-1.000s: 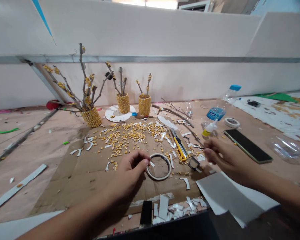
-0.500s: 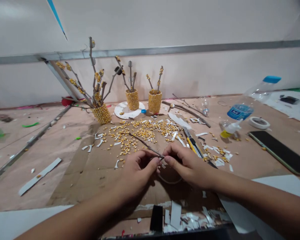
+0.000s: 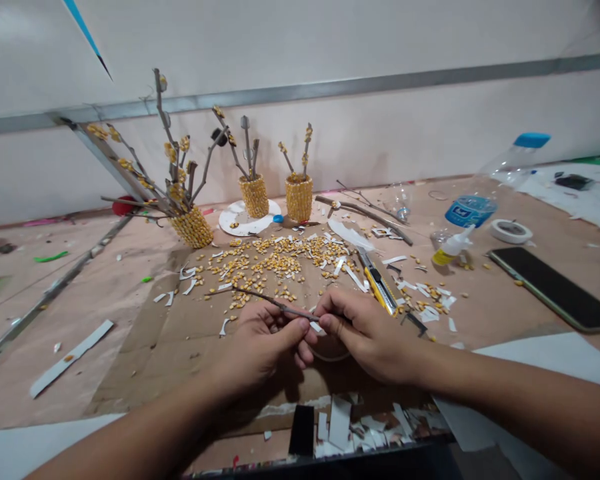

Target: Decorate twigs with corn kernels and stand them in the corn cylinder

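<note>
A thin brown twig [image 3: 270, 301] is held over a sheet of cardboard [image 3: 155, 360]. My left hand [image 3: 267, 343] pinches the twig between thumb and fingers. At the twig's near end, my right hand [image 3: 353, 330] pinches too, its thumb against the fingers. Part of a white ring [image 3: 333, 358] shows beneath the hands, mostly hidden. Loose corn kernels [image 3: 275, 260] and white paper strips lie spread just beyond the fingers. A yellow box cutter [image 3: 379, 283] rests close to my right hand.
Behind stand three kernel-covered cups [image 3: 193, 227] holding twigs. To the right are a plastic bottle [image 3: 473, 210], a glue bottle [image 3: 450, 248], a tape roll [image 3: 511, 231] and a phone [image 3: 555, 287]. Paper scraps [image 3: 340, 423] lie along the near edge.
The twig has turned flatter, its far tip now lower and further left. My hands have shifted slightly left in view, and the whole scene has moved left as the camera turned.
</note>
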A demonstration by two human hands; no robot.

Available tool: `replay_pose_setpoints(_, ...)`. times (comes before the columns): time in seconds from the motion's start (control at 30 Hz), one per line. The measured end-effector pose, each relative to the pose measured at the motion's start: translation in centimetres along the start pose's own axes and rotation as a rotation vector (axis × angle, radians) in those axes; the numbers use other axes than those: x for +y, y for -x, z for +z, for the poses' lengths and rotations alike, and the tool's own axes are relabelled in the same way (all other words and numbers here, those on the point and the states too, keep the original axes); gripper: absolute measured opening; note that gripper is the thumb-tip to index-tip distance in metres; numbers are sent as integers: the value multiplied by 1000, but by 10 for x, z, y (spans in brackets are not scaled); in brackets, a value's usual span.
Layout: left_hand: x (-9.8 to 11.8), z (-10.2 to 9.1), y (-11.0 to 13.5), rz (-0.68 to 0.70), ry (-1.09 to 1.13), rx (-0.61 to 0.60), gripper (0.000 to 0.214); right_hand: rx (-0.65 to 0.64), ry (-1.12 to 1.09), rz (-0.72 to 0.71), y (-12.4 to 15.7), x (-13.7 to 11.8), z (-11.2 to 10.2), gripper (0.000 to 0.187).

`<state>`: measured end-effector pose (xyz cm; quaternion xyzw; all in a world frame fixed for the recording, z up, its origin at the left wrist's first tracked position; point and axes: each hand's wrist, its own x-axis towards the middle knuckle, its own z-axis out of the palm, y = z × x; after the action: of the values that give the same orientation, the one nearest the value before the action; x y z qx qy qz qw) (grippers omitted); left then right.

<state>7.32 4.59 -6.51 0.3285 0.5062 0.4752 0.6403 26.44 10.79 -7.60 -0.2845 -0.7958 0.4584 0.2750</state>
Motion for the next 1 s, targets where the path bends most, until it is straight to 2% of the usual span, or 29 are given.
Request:
replay_pose_setpoints(0.27,-4,-3,-7,27,23,-32,37,-61,-205,23,2,4,10,24)
replay_pose_setpoints(0.33,-4,-7,-8,34,10,-35,38,-20,-144,-4,1,4,9,22)
replay_pose_setpoints(0.4,0,-11,-7,43,-18,-42,36,68,19,-70,-1,3,5,17)
replay_pose_setpoints(0.47,7,-16,-5,128,-92,-39,41,169,202,-158,-2,4,0,14)
replay_pose_setpoints(0.5,11,-19,-5,219,-139,-20,46,204,267,-198,-2,5,-3,14)
replay_pose_setpoints(0.6,21,-24,-4,516,-202,131,40,244,374,-272,-1,9,-9,15)
replay_pose_setpoints(0.67,25,-24,-5,575,-203,213,34,240,416,-296,0,12,-10,16)
replay_pose_setpoints(0.8,27,-21,-8,489,-195,233,37,224,473,-351,0,16,-9,17)
replay_pose_setpoints(1.0,24,-22,-13,321,-140,163,44,162,477,-354,-3,20,-15,19)
